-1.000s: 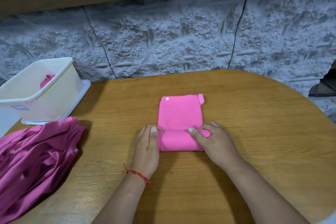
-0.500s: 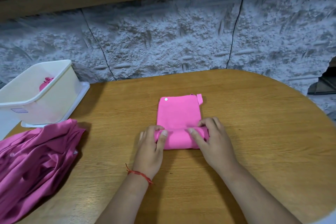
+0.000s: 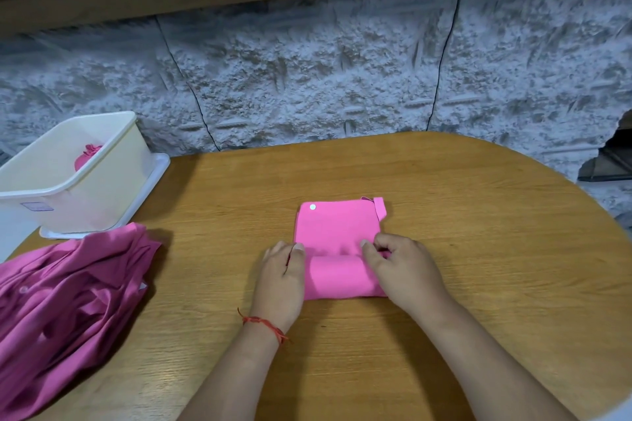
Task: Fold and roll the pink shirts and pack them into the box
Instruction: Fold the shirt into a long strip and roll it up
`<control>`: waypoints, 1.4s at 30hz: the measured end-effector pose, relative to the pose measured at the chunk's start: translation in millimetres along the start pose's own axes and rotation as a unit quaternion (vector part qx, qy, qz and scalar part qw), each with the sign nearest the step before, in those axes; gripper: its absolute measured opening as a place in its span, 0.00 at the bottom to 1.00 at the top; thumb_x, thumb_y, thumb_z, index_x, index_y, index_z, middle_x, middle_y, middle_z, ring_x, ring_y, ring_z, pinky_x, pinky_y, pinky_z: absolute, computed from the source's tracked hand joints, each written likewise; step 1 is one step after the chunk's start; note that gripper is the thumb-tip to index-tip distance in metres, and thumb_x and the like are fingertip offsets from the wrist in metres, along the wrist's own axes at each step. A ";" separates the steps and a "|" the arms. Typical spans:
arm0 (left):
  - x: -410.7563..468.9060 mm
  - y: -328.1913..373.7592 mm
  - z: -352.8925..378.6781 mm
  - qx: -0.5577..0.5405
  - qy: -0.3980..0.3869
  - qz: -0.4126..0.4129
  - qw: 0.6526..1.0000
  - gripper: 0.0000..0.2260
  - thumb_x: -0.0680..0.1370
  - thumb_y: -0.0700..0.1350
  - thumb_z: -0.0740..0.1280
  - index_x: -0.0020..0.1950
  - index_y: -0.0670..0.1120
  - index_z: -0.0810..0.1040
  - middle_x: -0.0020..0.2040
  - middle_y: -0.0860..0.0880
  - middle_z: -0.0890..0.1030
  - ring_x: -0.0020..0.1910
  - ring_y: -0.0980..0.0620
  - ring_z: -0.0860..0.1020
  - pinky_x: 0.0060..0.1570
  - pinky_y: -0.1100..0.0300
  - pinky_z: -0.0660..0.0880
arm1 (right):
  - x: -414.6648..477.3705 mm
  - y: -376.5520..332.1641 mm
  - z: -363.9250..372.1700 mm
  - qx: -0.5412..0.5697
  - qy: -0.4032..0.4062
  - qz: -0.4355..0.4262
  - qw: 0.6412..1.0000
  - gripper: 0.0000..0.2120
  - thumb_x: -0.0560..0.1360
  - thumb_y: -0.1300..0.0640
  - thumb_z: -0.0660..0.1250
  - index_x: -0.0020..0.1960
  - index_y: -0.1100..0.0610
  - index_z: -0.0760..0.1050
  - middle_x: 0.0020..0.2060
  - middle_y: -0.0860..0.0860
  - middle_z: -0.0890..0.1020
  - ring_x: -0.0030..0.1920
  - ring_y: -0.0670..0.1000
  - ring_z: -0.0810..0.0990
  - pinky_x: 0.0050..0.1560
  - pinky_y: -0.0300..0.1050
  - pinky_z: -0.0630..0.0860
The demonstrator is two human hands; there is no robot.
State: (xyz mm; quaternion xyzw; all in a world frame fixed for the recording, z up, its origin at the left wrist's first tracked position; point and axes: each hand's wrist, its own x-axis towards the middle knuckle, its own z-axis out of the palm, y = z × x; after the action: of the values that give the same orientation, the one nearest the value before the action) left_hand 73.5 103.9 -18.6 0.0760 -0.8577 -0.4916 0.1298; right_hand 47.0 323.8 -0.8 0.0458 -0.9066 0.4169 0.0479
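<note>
on the table, left hand and right hand are gripping, fingers curled, both ends of the soft, likely light shirt

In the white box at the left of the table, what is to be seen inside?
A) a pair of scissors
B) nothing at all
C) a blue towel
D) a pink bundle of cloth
D: a pink bundle shows above the near rim inside the white box, while the half-rolled pink shirt lies outside it on the table.
</note>
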 end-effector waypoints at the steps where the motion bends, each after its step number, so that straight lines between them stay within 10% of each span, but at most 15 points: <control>1: -1.7 -0.4 -1.5 -0.004 0.003 0.017 1.000 0.15 0.81 0.56 0.56 0.42 0.54 0.79 0.45 0.60 0.78 0.53 0.52 0.76 0.53 0.51 0.71 | 0.2 -0.9 0.0 -0.002 0.000 0.004 1.000 0.22 0.79 0.45 0.68 0.32 0.53 0.68 0.27 0.46 0.75 0.31 0.48 0.73 0.35 0.52 0.69; 14: -12.1 -2.0 -11.2 -0.027 -0.085 0.093 0.992 0.18 0.75 0.66 0.71 0.60 0.58 0.78 0.58 0.59 0.78 0.62 0.55 0.76 0.58 0.70 0.69 | 11.6 -1.2 0.4 0.022 0.024 0.033 0.999 0.14 0.79 0.48 0.68 0.38 0.50 0.72 0.37 0.45 0.78 0.42 0.51 0.77 0.41 0.49 0.68; 18: -9.3 -3.3 -5.4 -0.010 -0.056 0.076 0.995 0.17 0.77 0.68 0.67 0.56 0.59 0.79 0.55 0.59 0.79 0.60 0.56 0.77 0.56 0.61 0.72 | -7.6 8.5 4.1 0.100 0.087 -0.125 0.983 0.11 0.80 0.46 0.70 0.42 0.47 0.73 0.42 0.41 0.75 0.48 0.47 0.76 0.49 0.44 0.70; 24: -0.5 6.5 0.1 -0.019 -0.029 0.029 0.999 0.16 0.79 0.65 0.64 0.44 0.54 0.79 0.43 0.55 0.79 0.46 0.57 0.78 0.43 0.63 0.69 | -5.8 0.3 4.1 0.071 0.024 -0.136 0.988 0.12 0.79 0.39 0.68 0.46 0.47 0.76 0.44 0.41 0.78 0.49 0.46 0.79 0.51 0.48 0.74; 36: 18.0 20.7 -4.3 0.047 -0.101 -0.114 0.987 0.20 0.81 0.52 0.65 0.30 0.49 0.67 0.28 0.54 0.66 0.25 0.55 0.65 0.30 0.57 0.57 | 9.9 -17.1 -3.2 -0.034 -0.046 0.077 0.995 0.18 0.78 0.50 0.65 0.31 0.54 0.70 0.22 0.50 0.72 0.31 0.56 0.74 0.31 0.49 0.65; 42: 0.6 11.3 -4.4 -0.075 -0.046 0.030 0.996 0.10 0.81 0.52 0.64 0.46 0.49 0.81 0.45 0.53 0.81 0.50 0.54 0.78 0.52 0.59 0.71 | 10.5 -19.9 -1.2 -0.086 -0.029 0.107 0.990 0.13 0.79 0.44 0.63 0.35 0.43 0.72 0.36 0.45 0.79 0.42 0.54 0.76 0.37 0.47 0.66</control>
State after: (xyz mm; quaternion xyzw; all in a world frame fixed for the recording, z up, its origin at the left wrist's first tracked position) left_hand 74.2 105.8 -6.6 0.0179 -0.8254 -0.5535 0.1101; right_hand 39.1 311.3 16.3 -0.0442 -0.9396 0.3388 -0.0194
